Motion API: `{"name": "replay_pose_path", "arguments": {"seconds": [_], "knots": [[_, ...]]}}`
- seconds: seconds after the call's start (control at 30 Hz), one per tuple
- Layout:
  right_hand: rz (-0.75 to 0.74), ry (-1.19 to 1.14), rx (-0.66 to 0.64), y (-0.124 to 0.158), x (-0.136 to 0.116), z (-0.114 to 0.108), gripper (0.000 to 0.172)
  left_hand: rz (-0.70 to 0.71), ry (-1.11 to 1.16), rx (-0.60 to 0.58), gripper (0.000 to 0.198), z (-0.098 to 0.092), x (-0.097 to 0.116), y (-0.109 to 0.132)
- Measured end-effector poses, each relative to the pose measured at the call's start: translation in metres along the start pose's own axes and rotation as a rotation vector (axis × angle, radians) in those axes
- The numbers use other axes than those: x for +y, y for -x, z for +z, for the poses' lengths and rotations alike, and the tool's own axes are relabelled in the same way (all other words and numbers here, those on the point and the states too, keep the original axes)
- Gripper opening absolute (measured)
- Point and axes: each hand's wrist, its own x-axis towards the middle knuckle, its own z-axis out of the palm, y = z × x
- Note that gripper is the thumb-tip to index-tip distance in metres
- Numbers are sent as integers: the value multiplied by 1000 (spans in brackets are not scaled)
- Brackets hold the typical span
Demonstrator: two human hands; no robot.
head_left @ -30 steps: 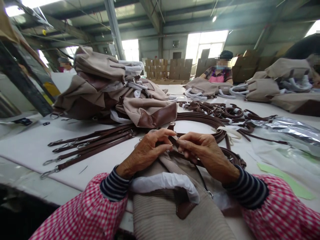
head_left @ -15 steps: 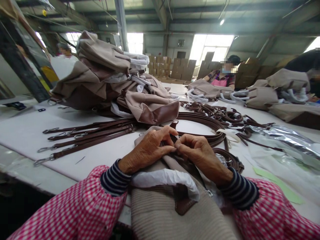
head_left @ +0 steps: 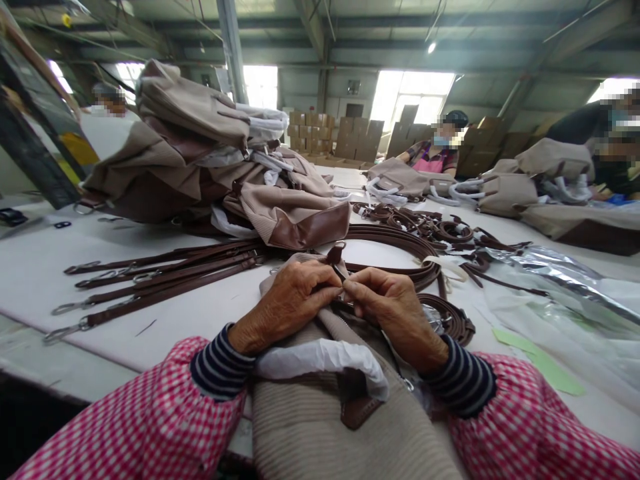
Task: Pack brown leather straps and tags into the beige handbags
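Observation:
A beige ribbed bag (head_left: 320, 413) with brown leather patches lies in front of me, its handle (head_left: 320, 357) wrapped in white paper. At its far end, my left hand (head_left: 295, 297) is closed in a pinch, thumb against forefinger. Fingertip to fingertip with it, my right hand (head_left: 393, 310) pinches from the other side. A narrow dark strip runs down to both fingertips from a brown leather tab (head_left: 336, 252). What exactly lies between the fingers is mostly hidden. An open zipper edge (head_left: 345, 327) shows just below the hands.
Beige bags (head_left: 200, 153) are heaped at the left. Brown straps with metal clips (head_left: 165, 277) lie in front of them. Coiled straps (head_left: 405, 243) spread beyond my hands. Clear plastic (head_left: 575, 280) and green paper (head_left: 540, 360) lie right. A masked co-worker (head_left: 435, 153) is across the table.
The view has swung slightly right, so everything sits further left. The brown tab shows more clearly above my fingertips. Both hands keep their pinch at the bag's far end.

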Motion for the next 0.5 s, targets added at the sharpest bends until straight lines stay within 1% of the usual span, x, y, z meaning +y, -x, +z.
{"name": "replay_pose_path", "arguments": {"seconds": [0.17,0.33,0.5], "knots": [[50,-45,0,3,-3,0,27,10,-25,16,8,2,0,1],[112,-107,0,4,-5,1,31,-6,15,59,10,4,0,1],[141,-120,-19,3,-5,1,31,-1,25,44,10,3,0,-1]]}}
